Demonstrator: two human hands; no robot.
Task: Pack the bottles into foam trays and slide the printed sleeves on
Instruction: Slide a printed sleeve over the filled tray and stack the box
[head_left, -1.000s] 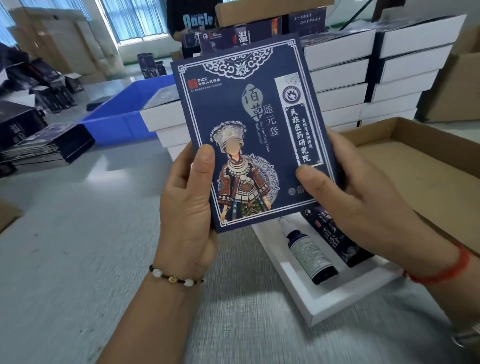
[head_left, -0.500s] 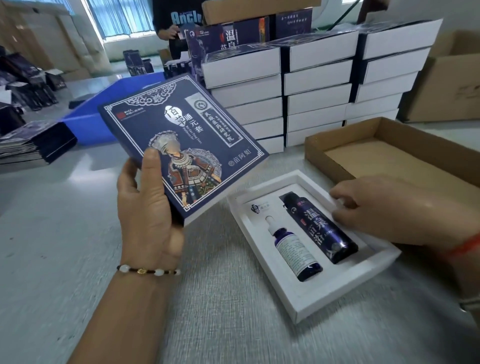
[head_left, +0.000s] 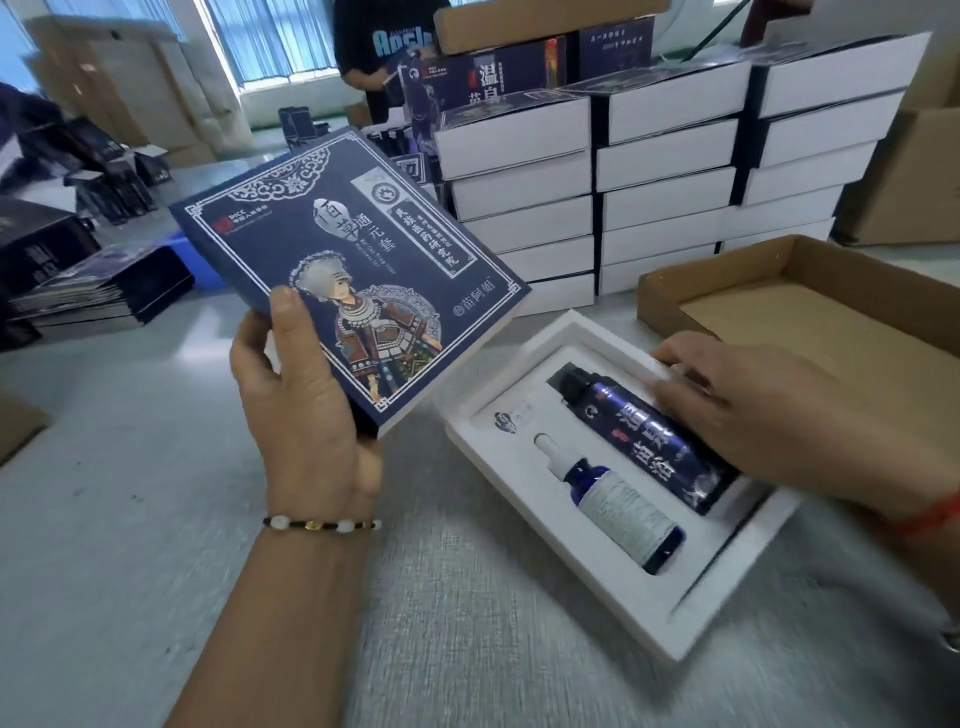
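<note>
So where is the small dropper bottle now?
In the head view, the small dropper bottle lies in the white foam tray, right of centre, beside the larger dark bottle under the right hand.

Both forearms are bare, with no sleeves in view anywhere along them. The left hand (head_left: 311, 415), in the lower middle of the frame, wears a thin bracelet (head_left: 322, 524) at the wrist: a dark cord strung with three pale, milky oval beads and one small gold-coloured bead between them. No rings show on its thumb or visible fingers. The right hand (head_left: 769, 415), at the right of the frame, carries a plain red string band (head_left: 930, 515) round the wrist, near the right edge. A small piece of something metallic shows at the lower right edge, too cropped to identify.
</note>
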